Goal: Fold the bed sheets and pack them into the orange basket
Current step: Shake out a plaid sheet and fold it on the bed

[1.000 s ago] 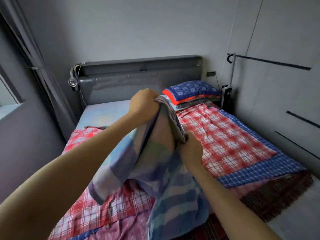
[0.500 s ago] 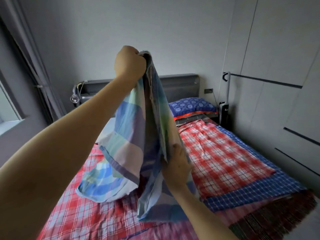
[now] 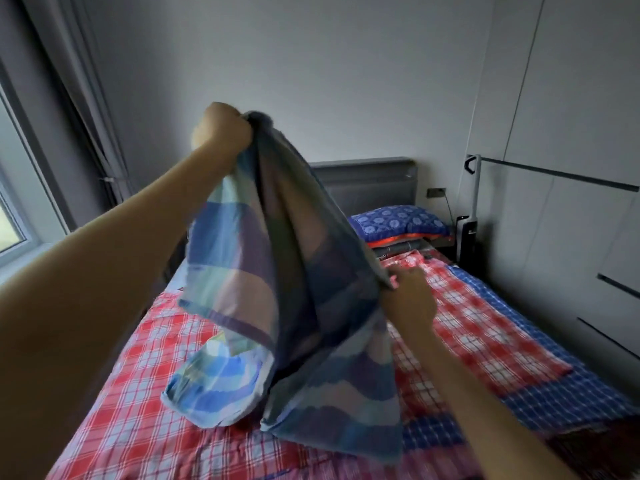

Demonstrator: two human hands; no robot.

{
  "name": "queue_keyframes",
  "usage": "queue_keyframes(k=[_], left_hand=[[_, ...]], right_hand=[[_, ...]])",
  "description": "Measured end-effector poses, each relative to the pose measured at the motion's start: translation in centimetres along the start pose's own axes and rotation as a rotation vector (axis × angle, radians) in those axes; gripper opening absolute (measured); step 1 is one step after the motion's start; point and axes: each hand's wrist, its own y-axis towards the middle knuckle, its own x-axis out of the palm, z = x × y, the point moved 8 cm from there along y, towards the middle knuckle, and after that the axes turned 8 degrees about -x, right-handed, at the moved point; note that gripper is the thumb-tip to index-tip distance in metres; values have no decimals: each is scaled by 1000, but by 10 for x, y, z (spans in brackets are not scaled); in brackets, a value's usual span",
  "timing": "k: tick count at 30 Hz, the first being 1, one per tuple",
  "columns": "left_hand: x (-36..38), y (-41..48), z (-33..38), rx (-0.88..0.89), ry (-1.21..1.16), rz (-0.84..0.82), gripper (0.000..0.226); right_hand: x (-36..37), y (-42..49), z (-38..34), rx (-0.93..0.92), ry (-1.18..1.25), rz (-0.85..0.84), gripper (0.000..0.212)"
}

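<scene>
Left hand (image 3: 221, 131) grips the blue striped sheet (image 3: 294, 289) aloft; right hand (image 3: 410, 299) pinches its edge above the bed (image 3: 485, 323)

A grey padded headboard (image 3: 367, 181) stands at 1 o'clock against the plain grey wall (image 3: 311, 64). Just below it, at 2 o'clock, lies a blue patterned pillow with an orange edge (image 3: 398, 221). A small wall socket (image 3: 435, 192), a white upright pole (image 3: 475, 195) and a black box-shaped device (image 3: 465, 237) follow towards 3 o'clock. White wardrobe doors (image 3: 571, 98) fill 3 o'clock. A grey curtain (image 3: 69, 98) and a white-framed window (image 3: 14, 216) take 9 to 10 o'clock.
</scene>
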Motion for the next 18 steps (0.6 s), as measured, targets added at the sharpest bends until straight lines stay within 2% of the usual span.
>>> queue_keyframes(k=[4,6,8,10,12,13,15,18], left_hand=[[7,-2,-53,-1,132,-49,19],[15,-5,-72,-19,54,-110,19],[14,-1,-91,-63,-54,-115,26],[4,6,-103,-96,-129,-89,25],[-5,9,-109,-85,-203,-68,7],[-10,13,-111,-74,-241,-55,3],[-17,23,-114,-56,-324,-37,11],[-21,39,-115,-42,-348,-10,13]], right_hand=[[-48,60,25,39,283,-19,12],[-51,76,20,57,399,-19,14],[-45,85,7,6,368,-56,22],[-40,92,-12,-98,379,-154,28],[-40,96,-32,-214,436,-313,37],[-36,98,-41,-277,408,-429,43],[-31,107,-47,-385,215,-583,38],[-13,142,-34,-451,-183,-449,17]])
